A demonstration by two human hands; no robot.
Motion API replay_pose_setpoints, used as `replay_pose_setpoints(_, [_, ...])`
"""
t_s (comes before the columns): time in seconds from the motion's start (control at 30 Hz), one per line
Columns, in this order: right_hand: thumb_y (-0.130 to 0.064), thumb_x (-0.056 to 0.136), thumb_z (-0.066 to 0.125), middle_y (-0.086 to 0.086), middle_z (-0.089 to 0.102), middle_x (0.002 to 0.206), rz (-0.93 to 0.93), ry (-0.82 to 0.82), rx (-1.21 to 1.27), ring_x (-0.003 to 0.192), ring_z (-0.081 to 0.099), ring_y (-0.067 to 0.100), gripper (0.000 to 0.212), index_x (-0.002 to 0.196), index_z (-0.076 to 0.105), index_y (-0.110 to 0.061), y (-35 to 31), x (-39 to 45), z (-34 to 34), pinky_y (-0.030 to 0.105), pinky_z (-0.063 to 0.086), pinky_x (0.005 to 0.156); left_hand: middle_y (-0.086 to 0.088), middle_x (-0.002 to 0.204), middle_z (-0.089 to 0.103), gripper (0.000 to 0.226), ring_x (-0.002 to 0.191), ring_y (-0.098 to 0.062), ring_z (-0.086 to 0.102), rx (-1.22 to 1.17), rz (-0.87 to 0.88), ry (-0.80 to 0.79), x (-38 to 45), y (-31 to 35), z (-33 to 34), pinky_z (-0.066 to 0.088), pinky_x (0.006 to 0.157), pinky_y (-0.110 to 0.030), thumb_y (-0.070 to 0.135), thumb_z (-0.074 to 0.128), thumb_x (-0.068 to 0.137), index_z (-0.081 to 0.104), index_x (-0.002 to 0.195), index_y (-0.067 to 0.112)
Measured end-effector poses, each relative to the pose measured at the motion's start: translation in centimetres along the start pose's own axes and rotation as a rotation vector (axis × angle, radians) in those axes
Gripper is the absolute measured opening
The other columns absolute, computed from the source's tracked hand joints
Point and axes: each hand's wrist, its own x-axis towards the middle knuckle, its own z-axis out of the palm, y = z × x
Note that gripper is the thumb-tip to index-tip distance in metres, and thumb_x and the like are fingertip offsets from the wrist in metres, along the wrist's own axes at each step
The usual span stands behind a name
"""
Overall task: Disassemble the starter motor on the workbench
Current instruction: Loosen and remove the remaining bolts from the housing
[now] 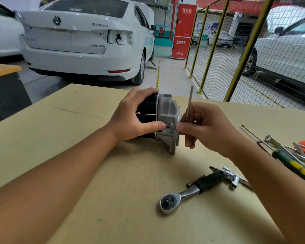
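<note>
Starter motor lay on its side mid-workbench, black body and aluminium end housing looked still joined. Left hand gripped the body; right hand held a long through-bolt, apparently pulled out. Housing separation left, I'd judge. Ratchet at 5 o'clock. Car at 11 read "SUPERB"; red cabinet showed "119".

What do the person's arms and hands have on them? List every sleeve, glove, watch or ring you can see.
Nothing is worn. The left hand and right hand are bare, with no gloves, rings or tape in view. Both forearms are bare up to the frame's edge: no sleeves, watch or wristband show. The fingernails that show are short and unpainted.
</note>
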Motion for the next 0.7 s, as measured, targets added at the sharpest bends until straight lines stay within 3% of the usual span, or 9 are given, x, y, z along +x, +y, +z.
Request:
replay_pose_setpoints(0.2, [0.010,0.082,0.076,0.010,0.072,0.065,-0.048,-0.095,-0.182,0.055,0.072,0.025,0.014,0.076,0.068,0.000,0.4,-0.1,0.0,0.043,0.061,0.052,0.009,0.123,0.055,0.089,0.115,-0.008,0.058,0.008,0.007,-0.003,0.0,-0.1,0.0,0.045,0.097,-0.018,0.063,0.084,0.067,0.053,0.144,0.030])
replay_pose_setpoints(0.4, [0.000,0.074,0.087,0.009,0.074,0.068,-0.065,-0.163,-0.135,0.059,0.074,0.024,0.016,0.079,0.072,-0.003,0.2,-0.3,-0.7,0.031,0.060,0.055,0.009,0.123,0.055,0.088,0.116,-0.008,0.057,0.013,0.003,-0.006,0.0,0.0,0.0,0.045,0.097,-0.018,0.064,0.082,0.069,0.053,0.145,0.030])
replay_pose_setpoints(0.57, [-0.013,0.065,0.094,0.005,0.075,0.072,-0.135,-0.151,-0.319,0.066,0.074,0.019,0.026,0.084,0.077,-0.008,-0.1,-0.4,-1.0,0.048,0.061,0.064,0.007,0.123,0.055,0.086,0.115,-0.006,0.057,0.015,-0.010,0.005,0.0,0.2,0.0,0.046,0.098,-0.020,0.063,0.081,0.070,0.054,0.144,0.029])
replay_pose_setpoints(0.7, [-0.017,0.066,0.094,-0.001,0.069,0.070,-0.281,-0.161,-0.519,0.061,0.067,0.013,0.022,0.079,0.078,-0.010,-0.4,-0.1,-1.4,0.037,0.056,0.057,0.008,0.124,0.055,0.087,0.116,0.001,0.054,0.021,-0.023,-0.005,0.0,0.3,-0.1,0.043,0.099,-0.015,0.063,0.081,0.069,0.054,0.144,0.028])
